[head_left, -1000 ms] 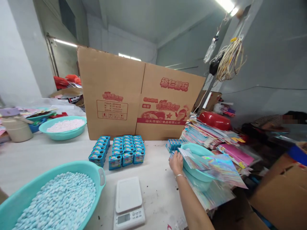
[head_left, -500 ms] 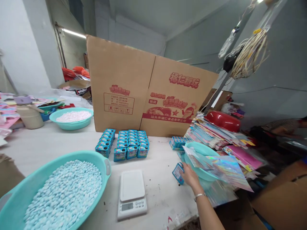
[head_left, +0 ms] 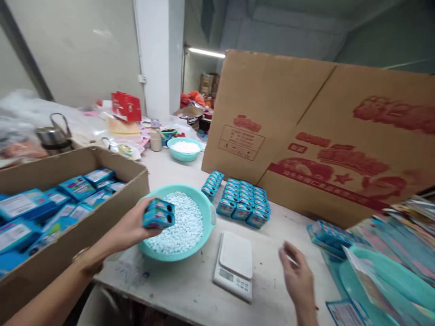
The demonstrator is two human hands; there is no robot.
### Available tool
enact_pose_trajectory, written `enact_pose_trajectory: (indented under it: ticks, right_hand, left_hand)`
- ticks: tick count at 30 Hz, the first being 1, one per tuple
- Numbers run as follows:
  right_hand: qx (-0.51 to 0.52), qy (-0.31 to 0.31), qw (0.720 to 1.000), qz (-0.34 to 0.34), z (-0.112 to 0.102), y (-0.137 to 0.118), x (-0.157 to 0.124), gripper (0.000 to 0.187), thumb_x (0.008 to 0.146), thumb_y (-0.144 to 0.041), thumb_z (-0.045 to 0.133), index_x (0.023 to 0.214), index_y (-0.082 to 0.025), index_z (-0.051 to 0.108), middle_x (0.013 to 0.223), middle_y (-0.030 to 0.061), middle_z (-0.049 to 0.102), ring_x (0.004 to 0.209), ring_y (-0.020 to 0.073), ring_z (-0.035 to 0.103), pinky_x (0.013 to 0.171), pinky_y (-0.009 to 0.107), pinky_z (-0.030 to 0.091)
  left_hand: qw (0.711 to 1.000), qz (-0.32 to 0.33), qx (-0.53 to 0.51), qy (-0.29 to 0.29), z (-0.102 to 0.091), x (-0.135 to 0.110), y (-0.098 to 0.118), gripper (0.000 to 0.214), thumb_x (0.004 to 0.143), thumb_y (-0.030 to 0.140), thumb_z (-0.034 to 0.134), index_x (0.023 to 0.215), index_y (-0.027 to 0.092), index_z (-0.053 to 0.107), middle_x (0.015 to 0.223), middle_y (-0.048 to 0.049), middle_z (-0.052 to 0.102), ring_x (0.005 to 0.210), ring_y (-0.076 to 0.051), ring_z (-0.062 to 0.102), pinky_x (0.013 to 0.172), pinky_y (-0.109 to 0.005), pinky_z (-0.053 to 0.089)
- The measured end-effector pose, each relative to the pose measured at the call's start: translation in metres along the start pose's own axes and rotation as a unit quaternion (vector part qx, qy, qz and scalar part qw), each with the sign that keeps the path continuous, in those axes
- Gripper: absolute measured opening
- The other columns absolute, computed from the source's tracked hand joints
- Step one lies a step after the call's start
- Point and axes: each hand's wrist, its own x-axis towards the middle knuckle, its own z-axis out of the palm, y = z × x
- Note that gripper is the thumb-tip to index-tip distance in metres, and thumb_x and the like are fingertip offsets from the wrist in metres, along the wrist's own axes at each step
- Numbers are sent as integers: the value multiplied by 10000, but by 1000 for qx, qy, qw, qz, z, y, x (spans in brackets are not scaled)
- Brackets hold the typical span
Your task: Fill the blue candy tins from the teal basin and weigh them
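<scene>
My left hand [head_left: 137, 224] grips a pair of small blue candy boxes [head_left: 159, 213], each with a dark round hole at its end. It holds them above the near side of a turquoise basin [head_left: 210, 226] filled with pale blue candies [head_left: 185, 226]. My right hand [head_left: 297, 274] hovers over the white table to the right of a white digital scale [head_left: 236, 262]. Its fingers are apart and slightly blurred, with nothing seen between them. Similar blue boxes [head_left: 242, 210] stand in rows behind the scale. A blue and white printed card [head_left: 346, 313] lies right of my right hand.
At left, a cardboard carton [head_left: 141, 181] holds many blue boxes. A large printed cardboard sheet [head_left: 299, 108] stands upright behind the rows. More blue boxes [head_left: 336, 235] and another turquoise basin [head_left: 401, 276] are at right. Farther back sits a basin of pale candies [head_left: 183, 156].
The view has swung left, bringing in the carton and my left hand with the blue boxes. My right hand has let go of the blue card by the right basin and come away from it.
</scene>
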Motion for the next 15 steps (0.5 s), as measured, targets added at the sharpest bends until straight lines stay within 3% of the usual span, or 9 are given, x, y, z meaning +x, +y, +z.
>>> enact_pose_trajectory:
  ticks: [3, 6, 8, 10, 12, 15]
  right_hand:
    - [109, -197, 971, -86, 78, -79, -13, 381, 882, -476, 541, 1108, -187, 644, 1161, 127, 642, 1026, 249, 633, 860, 366, 524]
    - [94, -323, 922, -194, 138, -137, -13, 328, 932, -397, 499, 1167, -209, 628, 1146, 102, 644, 967, 212, 633, 832, 336, 516]
    - [2, -363, 881, -303, 171, -161, -13, 317, 932, -330, 508, 1196, -195, 619, 1142, 114, 650, 998, 236, 610, 882, 377, 486]
    - [-90, -393, 811, -424, 205, -178, -22, 295, 906, -257, 538, 1165, -153, 635, 1125, 142, 657, 1048, 276, 572, 924, 426, 450]
    - [-96, -434, 749, -492, 237, -189, -40, 236, 826, -212, 638, 1053, -159, 678, 1101, 114, 675, 1070, 278, 549, 966, 418, 417]
    - [-66, -482, 669, -562, 277, -198, -75, 225, 788, -236, 677, 1005, -181, 682, 1113, 40, 694, 1105, 243, 541, 995, 349, 404]
  left_hand:
    - [987, 44, 127, -92, -2, 12, 1, 674, 621, 234, 777, 1250, 213, 535, 1205, -96, 615, 1129, -318, 568, 973, -443, 447]
    - [982, 78, 130, -109, 1, 27, 0, 660, 628, 210, 724, 1262, 228, 538, 1231, -100, 602, 1166, -323, 545, 996, -429, 414]
    - [995, 59, 28, -69, -1, 30, -5, 675, 582, 217, 759, 1230, 235, 571, 1244, -88, 606, 1185, -322, 536, 1032, -428, 395]
    - [996, 4, -84, -3, -4, 29, -15, 707, 526, 248, 816, 1196, 224, 593, 1223, -83, 624, 1169, -330, 550, 1057, -461, 388]
    - [985, -54, -152, 56, -4, 28, -28, 763, 521, 322, 848, 1219, 210, 559, 1170, -81, 648, 1096, -319, 600, 1021, -488, 433]
    - [957, -119, -223, 141, 10, 27, -46, 738, 635, 454, 793, 1246, 190, 474, 1075, -78, 672, 947, -269, 672, 877, -457, 539]
